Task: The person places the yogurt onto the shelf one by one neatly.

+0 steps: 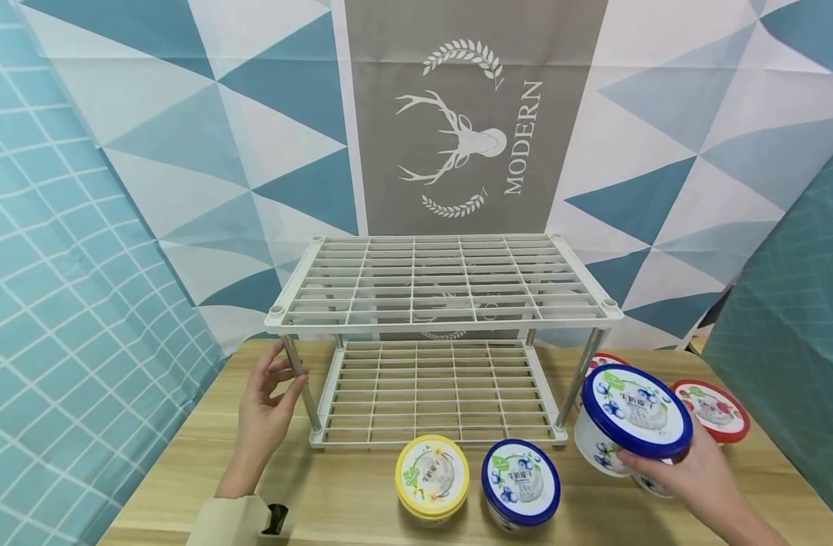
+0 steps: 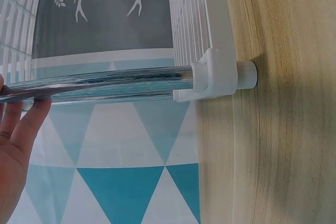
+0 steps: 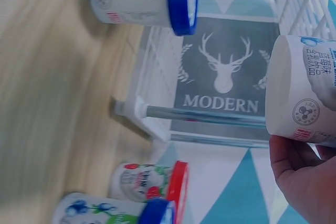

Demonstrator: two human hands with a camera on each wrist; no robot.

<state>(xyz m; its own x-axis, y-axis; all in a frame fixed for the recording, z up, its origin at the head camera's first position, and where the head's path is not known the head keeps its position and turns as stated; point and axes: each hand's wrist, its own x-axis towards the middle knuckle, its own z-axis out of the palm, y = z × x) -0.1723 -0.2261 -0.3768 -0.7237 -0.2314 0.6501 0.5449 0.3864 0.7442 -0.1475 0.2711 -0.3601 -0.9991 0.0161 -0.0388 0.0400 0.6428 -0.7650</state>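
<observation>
My left hand [image 1: 269, 402] grips the front left metal post [image 2: 110, 85] of a white two-tier wire rack [image 1: 443, 326], thumb on one side and fingers behind. My right hand [image 1: 706, 481] holds a blue-lidded tub [image 1: 637, 413] with blueberry pictures, raised off the table at the rack's right. In the right wrist view its white base [image 3: 281, 87] shows, with the fingers along its side. A yellow-lidded tub [image 1: 433, 479] and another blue-lidded tub [image 1: 521, 485] stand before the rack.
A red-lidded tub [image 1: 712, 411] stands at the right, with another red lid [image 1: 607, 359] behind the held tub. A further blue-lidded tub [image 3: 105, 211] is partly hidden under it in the head view. The rack stands on a wooden table [image 1: 184, 462] before a patterned cloth [image 1: 300, 98].
</observation>
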